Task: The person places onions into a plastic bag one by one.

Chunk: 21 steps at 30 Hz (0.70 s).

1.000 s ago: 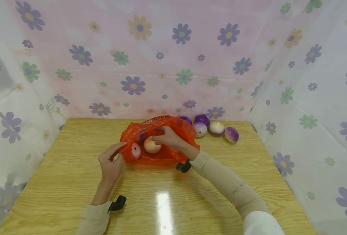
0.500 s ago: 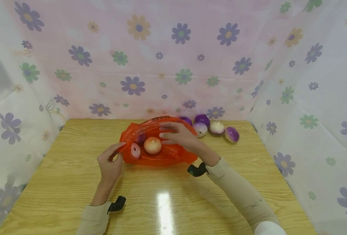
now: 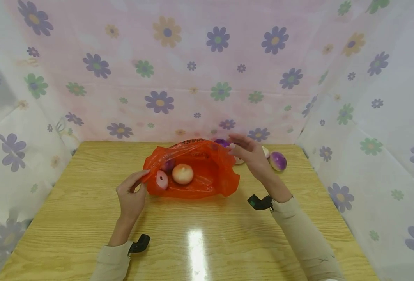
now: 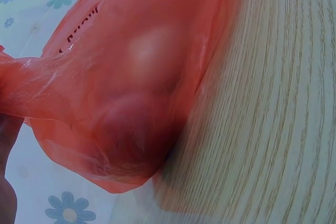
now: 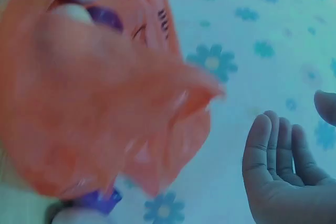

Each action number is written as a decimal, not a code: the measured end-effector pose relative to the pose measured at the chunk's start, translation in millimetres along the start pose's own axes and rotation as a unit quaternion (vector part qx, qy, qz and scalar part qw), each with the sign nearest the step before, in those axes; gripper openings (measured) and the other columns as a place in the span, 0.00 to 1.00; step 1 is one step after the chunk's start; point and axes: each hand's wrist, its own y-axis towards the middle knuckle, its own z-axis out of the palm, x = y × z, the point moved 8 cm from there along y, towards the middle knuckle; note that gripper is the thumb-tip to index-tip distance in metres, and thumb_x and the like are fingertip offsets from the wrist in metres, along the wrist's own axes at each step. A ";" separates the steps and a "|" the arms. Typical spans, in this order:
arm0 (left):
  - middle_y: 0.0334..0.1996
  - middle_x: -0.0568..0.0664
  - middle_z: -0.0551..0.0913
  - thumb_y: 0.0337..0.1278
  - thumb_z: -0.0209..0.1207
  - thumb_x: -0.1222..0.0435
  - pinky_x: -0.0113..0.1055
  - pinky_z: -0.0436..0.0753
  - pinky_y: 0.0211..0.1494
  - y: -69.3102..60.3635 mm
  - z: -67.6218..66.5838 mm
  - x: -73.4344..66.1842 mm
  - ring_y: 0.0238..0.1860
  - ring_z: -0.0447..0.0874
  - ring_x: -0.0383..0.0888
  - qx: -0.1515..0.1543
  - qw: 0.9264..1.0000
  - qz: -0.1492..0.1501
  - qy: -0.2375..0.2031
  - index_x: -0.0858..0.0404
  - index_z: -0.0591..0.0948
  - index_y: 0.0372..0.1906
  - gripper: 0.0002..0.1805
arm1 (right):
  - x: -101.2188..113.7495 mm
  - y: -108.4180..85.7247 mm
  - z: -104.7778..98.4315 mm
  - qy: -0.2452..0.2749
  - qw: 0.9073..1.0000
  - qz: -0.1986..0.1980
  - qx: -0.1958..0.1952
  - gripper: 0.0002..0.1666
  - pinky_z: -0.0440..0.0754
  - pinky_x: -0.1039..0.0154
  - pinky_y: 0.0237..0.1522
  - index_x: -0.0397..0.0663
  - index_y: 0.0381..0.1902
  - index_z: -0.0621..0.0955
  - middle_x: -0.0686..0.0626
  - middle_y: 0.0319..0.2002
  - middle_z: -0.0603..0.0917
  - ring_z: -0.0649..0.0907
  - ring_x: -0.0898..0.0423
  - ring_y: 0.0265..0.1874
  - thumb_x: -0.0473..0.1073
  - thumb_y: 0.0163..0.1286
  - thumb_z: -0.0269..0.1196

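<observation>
A red plastic bag (image 3: 193, 192) lies on its side with its mouth toward me. Its rim is pinched at the left between the thumb and fingers of my left hand (image 3: 132, 195). Inside are a tan onion (image 3: 183, 174), a pink one with a dark spot (image 3: 162, 179) and a purple one (image 3: 168, 164) partly behind the film. To the right of the bag, my right hand (image 3: 254, 158) hovers over loose onions with nothing in it; in the right wrist view its fingers (image 5: 257, 145) are extended and apart from the thumb. The left wrist view shows onions dimly through the bag (image 4: 105, 72).
Beyond the bag's right side lie a purple onion (image 3: 222, 143), a pale onion (image 3: 239, 160) and a cream one (image 3: 265, 151), partly covered by the hand. A purple-and-white onion (image 3: 278, 160) sits farther right. Flowered cloth (image 3: 193, 78) borders the wooden table (image 3: 168, 242).
My right hand has let go of the tan onion inside the bag, come out and moved right to the loose onions. The left hand keeps its place on the rim.
</observation>
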 end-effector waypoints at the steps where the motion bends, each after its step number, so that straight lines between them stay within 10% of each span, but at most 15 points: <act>1: 0.39 0.74 0.85 0.52 0.56 0.90 0.25 0.83 0.54 0.1 0.1 0.0 0.48 0.87 0.30 0.000 1.000 0.001 0.000 0.79 0.85 0.43 0.15 | -3.3 -2.0 -7.1 -0.002 1.000 -0.002 -0.009 0.24 0.85 0.58 0.58 0.43 0.68 0.74 0.48 0.59 0.81 0.83 0.47 0.56 0.41 0.76 0.60; 15: 0.39 0.72 0.85 0.52 0.56 0.91 0.26 0.84 0.54 0.3 0.1 -1.0 0.47 0.87 0.31 0.001 1.000 -0.001 -0.007 0.79 0.85 0.42 0.15 | -82.6 -52.4 -109.8 -0.022 0.987 0.007 -0.156 0.15 0.87 0.69 0.47 0.37 0.57 0.79 0.58 0.44 0.86 0.86 0.62 0.42 0.37 0.76 0.61; 21: 0.40 0.63 0.88 0.53 0.57 0.90 0.25 0.84 0.53 1.1 -0.8 -1.1 0.47 0.87 0.31 -0.003 1.000 -0.002 -0.006 0.79 0.85 0.42 0.14 | -124.0 -73.0 -167.3 0.050 0.953 0.056 -0.292 0.18 0.87 0.71 0.42 0.31 0.57 0.78 0.59 0.38 0.86 0.85 0.64 0.36 0.35 0.73 0.63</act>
